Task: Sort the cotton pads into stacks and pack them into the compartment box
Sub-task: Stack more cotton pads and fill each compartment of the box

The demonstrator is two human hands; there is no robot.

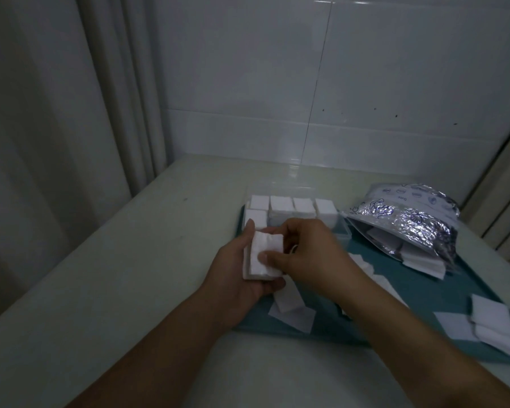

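Head view, dim. Centre frame: left hand (236,275) cups a pad stack (264,256) from below; right hand (306,254) pinches its top, thumb on the pad. Box (340,231) just behind, far cells filled, near part hidden by the hands. Loose pads (292,310) on the tray (424,290), some under the right forearm. Foil bag (409,222) at right, contents unclear.
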